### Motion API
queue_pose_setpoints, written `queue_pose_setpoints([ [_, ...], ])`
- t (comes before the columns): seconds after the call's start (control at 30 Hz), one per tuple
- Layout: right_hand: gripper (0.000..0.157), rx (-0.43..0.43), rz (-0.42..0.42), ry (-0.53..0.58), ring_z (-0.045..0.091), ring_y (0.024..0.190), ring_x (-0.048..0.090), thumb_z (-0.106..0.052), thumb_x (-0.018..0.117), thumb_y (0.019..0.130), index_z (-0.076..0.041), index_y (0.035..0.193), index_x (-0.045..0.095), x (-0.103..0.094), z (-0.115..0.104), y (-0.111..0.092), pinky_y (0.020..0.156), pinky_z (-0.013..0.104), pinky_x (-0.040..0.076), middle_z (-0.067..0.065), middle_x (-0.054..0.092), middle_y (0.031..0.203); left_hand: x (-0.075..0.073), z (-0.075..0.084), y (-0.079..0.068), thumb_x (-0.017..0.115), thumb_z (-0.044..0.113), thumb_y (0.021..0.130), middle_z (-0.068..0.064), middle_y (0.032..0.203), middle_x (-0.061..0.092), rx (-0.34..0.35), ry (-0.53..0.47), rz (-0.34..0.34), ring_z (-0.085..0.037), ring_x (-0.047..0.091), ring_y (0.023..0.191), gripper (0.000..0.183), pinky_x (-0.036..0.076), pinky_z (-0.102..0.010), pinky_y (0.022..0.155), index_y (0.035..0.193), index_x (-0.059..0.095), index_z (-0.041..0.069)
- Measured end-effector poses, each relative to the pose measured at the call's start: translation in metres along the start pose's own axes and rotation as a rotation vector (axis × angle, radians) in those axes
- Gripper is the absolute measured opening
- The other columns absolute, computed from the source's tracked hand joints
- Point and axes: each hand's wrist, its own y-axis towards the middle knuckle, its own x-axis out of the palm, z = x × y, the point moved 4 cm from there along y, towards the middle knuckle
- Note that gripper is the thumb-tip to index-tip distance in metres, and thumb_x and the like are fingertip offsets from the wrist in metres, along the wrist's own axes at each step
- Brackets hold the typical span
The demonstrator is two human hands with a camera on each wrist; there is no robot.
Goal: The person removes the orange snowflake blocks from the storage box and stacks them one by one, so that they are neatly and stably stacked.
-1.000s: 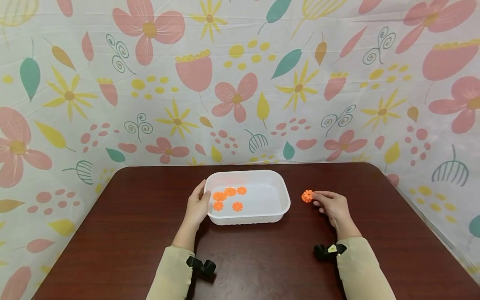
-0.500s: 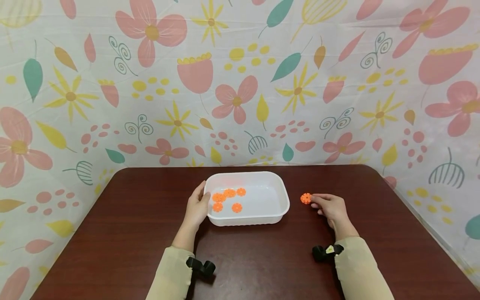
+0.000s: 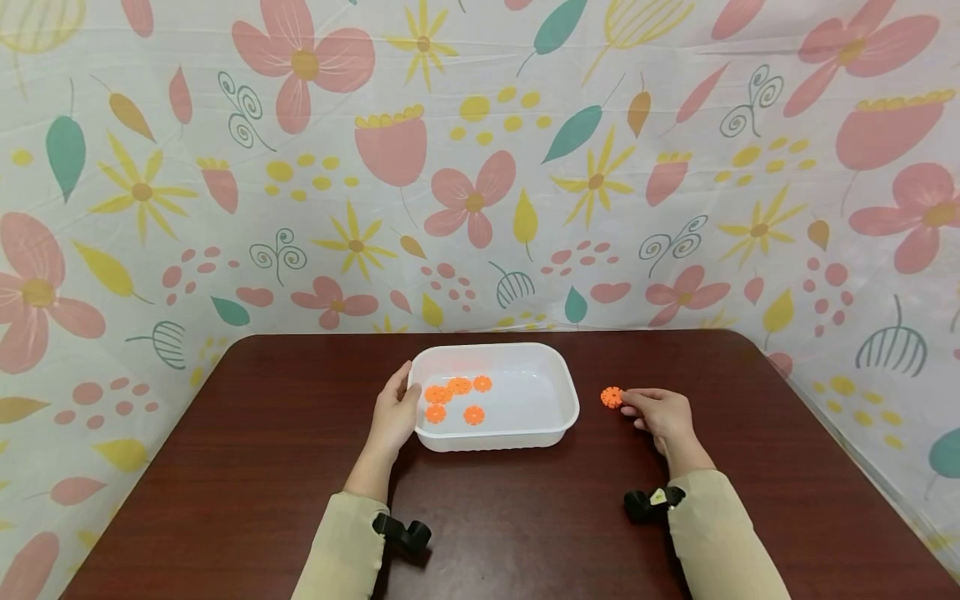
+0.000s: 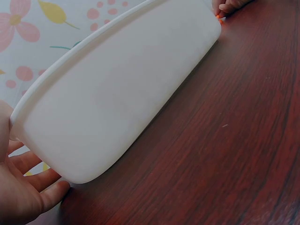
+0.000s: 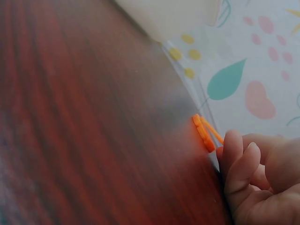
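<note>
A white plastic tray [image 3: 495, 439] stands on the table, with several orange flower-shaped discs [image 3: 474, 415] lying in its left half. My left hand [image 3: 395, 408] grips the tray's left end, thumb at the rim and fingers along the outer wall [image 4: 108, 98]. To the right of the tray, my right hand [image 3: 663, 414] pinches an orange notched disc [image 3: 612, 397] between thumb and fingertips. The right wrist view shows two orange pieces at those fingertips: a thicker disc [image 5: 203, 133] at the table surface and a thin one tilted against it. Whether they are joined I cannot tell.
The dark wooden table [image 3: 300, 467] reaches back to a wall cloth [image 3: 472, 275] printed with flowers and leaves. Black wrist cameras [image 3: 405, 533] sit on both cuffs.
The right hand has shifted very slightly left with its disc. A second disc edge that showed beneath it a second ago now lines up with it. The left hand and tray hold still.
</note>
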Motion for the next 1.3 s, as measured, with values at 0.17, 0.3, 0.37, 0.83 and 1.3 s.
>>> queue_pose_setpoints([
  [0.17,0.045,0.0,0.006,-0.006,0.0,0.062,0.063,-0.019,0.062,0.091,0.007,0.127,0.054,0.0,0.0,0.0,0.054,0.019,0.052,-0.009,0.067,0.069,0.0,0.0,0.0,0.045,0.018,0.098,-0.017,0.137,0.049,0.004,-0.001,-0.002,-0.028,0.051,0.118,0.05,0.044,-0.043,0.098,0.147,0.034,0.014],
  [0.3,0.044,-0.008,0.007,-0.001,0.001,0.064,0.064,-0.019,0.061,0.092,0.007,0.127,0.055,0.0,0.0,0.0,0.055,0.019,0.052,-0.007,0.068,0.072,0.0,0.0,0.0,0.045,0.018,0.099,-0.017,0.139,0.047,0.003,-0.003,-0.006,-0.029,0.05,0.12,0.05,0.044,-0.044,0.099,0.148,0.034,0.015],
  [0.37,0.043,-0.013,0.005,0.002,0.001,0.064,0.064,-0.019,0.061,0.092,0.007,0.126,0.055,0.001,0.0,-0.001,0.055,0.019,0.052,-0.007,0.068,0.074,0.0,0.0,0.001,0.044,0.019,0.099,-0.017,0.141,0.046,0.002,-0.004,-0.01,-0.029,0.049,0.121,0.05,0.043,-0.045,0.099,0.148,0.033,0.015],
  [0.83,0.046,-0.014,-0.032,0.042,0.002,0.067,0.065,-0.021,0.056,0.094,0.007,0.13,0.051,-0.003,0.0,0.0,0.06,0.021,0.054,-0.01,0.067,0.08,0.0,-0.002,0.0,0.045,0.02,0.099,-0.016,0.142,0.044,-0.012,-0.004,-0.011,-0.029,0.047,0.125,0.049,0.042,-0.046,0.102,0.147,0.035,0.018],
  [1.3,0.052,-0.088,-0.066,0.045,0.004,0.074,0.067,-0.03,0.062,0.091,0.007,0.127,0.051,-0.002,-0.016,-0.005,0.066,0.023,0.056,-0.006,0.066,0.085,-0.001,-0.001,0.0,0.044,0.02,0.099,-0.015,0.147,0.04,-0.011,-0.011,-0.02,-0.03,0.042,0.131,0.05,0.038,-0.047,0.106,0.148,0.033,0.018],
])
